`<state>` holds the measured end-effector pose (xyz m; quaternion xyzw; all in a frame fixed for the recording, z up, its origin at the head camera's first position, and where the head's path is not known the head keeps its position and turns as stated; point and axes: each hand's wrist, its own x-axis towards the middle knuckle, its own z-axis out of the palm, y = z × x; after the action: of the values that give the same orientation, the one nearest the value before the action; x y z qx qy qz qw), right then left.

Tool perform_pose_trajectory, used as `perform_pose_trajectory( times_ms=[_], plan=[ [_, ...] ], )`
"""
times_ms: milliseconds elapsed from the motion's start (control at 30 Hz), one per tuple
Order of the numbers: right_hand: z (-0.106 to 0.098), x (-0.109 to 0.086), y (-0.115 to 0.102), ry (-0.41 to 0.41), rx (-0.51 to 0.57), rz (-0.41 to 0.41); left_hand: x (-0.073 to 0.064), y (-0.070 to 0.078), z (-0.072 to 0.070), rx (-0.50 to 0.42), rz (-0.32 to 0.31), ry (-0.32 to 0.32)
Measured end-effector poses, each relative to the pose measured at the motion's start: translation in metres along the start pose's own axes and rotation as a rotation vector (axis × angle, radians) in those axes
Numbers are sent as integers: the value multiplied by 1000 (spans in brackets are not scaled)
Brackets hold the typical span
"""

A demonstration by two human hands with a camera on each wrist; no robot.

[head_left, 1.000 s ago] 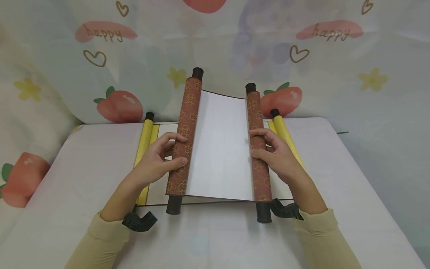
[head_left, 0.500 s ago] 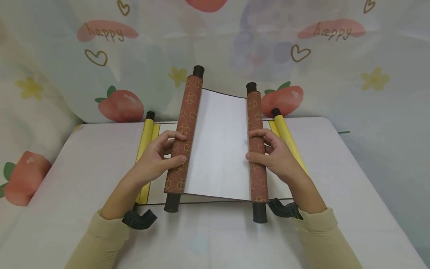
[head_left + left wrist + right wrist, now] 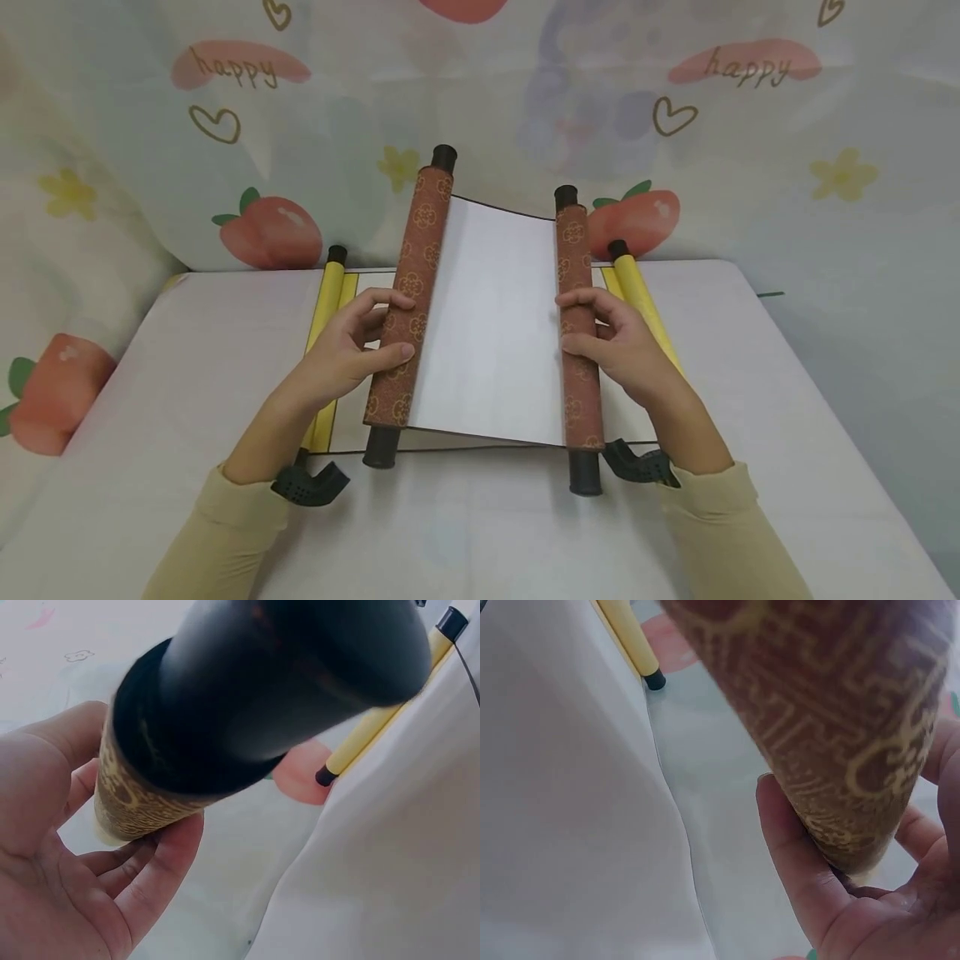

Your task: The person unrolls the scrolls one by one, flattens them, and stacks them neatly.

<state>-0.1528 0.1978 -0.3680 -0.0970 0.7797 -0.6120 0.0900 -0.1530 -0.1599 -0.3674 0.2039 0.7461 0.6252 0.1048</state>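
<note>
A scroll with a blank white sheet [image 3: 487, 325] is held partly unrolled above the table. My left hand [image 3: 348, 346] grips its left roll [image 3: 423, 233], brown-red with gold patterns and black end knobs, thumb and fingers around the middle. Around the matching right roll [image 3: 576, 267] curl the fingers of my right hand [image 3: 626, 342]. The left roll stands wider and higher than the right one. In the left wrist view a black end knob [image 3: 292, 660] looms close to the camera. Patterned cloth of the right roll [image 3: 855, 735] fills much of the right wrist view.
Beneath the held scroll, a second scroll lies spread on the white table [image 3: 187, 400], its yellow left roller [image 3: 327, 300] and yellow right roller [image 3: 647, 312] showing at either side. A printed cloth backdrop [image 3: 480, 100] with peaches and flowers rises behind.
The right roll shifted slightly left, then back right, with the right thumb rolling over it. The left roll has risen a little. Both hands keep their grip.
</note>
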Motion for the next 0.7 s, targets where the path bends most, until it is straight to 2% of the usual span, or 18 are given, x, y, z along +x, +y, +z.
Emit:
perform_pose_trajectory(
  times_ms=[233,700],
  plan=[
    [3,3,5,-43,22,15,1,-1,-7,32,-6,7],
    [0,3,3,-90,22,7,-4,2,-19,-6,-18,18]
  ],
)
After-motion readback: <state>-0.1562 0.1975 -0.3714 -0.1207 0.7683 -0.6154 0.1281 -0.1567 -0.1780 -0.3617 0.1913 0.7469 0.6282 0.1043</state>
